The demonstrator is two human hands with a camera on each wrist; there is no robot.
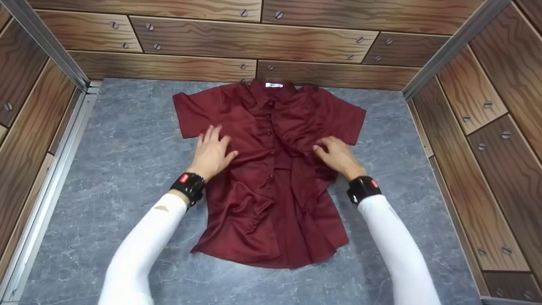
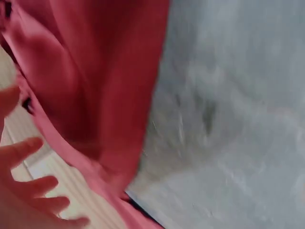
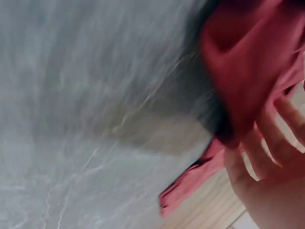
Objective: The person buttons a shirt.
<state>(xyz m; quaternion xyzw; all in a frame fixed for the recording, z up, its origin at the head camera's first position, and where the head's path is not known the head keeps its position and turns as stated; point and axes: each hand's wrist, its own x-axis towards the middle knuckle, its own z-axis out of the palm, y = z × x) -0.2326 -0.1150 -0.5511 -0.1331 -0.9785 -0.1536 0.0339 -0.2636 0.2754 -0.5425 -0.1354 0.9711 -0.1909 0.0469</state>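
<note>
A dark red short-sleeved button shirt (image 1: 250,156) lies front up, with its collar at the back wall and its hem toward me. The left side is wrinkled, and below the chest the right front is pulled aside, baring the inside of the back. My left hand (image 1: 211,152) is over the shirt's left side below the sleeve, fingers spread and holding nothing. On the opposite side my right hand (image 1: 338,156) is at the right edge under the sleeve, fingers loosely bent. In the right wrist view its extended fingers (image 3: 269,138) overlap the red cloth (image 3: 248,62).
The shirt lies on a grey marbled surface (image 1: 127,178). Wood-patterned panels (image 1: 203,38) stand at the back and on both sides, with metal rails (image 1: 63,140) along the corners. Black bands (image 1: 363,189) are on both wrists, over white sleeves.
</note>
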